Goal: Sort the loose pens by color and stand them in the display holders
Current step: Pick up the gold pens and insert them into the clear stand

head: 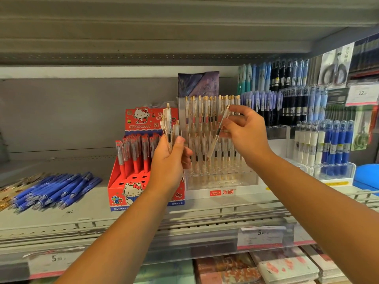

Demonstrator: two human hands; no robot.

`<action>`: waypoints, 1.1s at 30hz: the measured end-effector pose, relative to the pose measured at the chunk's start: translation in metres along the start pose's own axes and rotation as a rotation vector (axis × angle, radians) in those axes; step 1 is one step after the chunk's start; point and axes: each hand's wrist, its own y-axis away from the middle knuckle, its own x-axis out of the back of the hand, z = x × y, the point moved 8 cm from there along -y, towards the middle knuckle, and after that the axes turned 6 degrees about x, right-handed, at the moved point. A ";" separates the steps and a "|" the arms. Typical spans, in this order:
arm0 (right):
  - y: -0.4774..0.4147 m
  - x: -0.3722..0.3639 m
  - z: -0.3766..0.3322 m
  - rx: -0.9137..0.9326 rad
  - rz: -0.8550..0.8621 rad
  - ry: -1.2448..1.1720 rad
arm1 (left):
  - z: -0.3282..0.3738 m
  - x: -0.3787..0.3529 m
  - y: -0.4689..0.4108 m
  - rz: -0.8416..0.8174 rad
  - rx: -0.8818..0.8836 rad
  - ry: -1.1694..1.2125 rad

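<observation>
Head view: pen sorting at clear display holder (221, 179).
left hand (168, 162) fingers (187, 155) clenched on gold-clip pen bunch (169, 128); right hand (248, 136) fingers pinch one tilted pen (218, 133).

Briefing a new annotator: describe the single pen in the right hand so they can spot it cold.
Find the clear holder with the red logo, mid-shelf beside the red cartoon box. In front of it the right hand pinches one clear, gold-trimmed pen. It alone slants diagonally; the holder's pens stand upright and the left hand grips a bunch.
</observation>
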 end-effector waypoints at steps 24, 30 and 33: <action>0.013 -0.017 0.047 -0.038 -0.294 0.464 | -0.010 -0.009 -0.001 -0.133 0.107 0.126; 0.014 -0.017 0.038 0.053 -0.279 0.564 | -0.009 -0.007 0.000 -0.080 0.099 0.011; 0.016 -0.013 0.024 0.123 -0.204 0.605 | -0.008 -0.007 0.001 -0.080 0.106 -0.021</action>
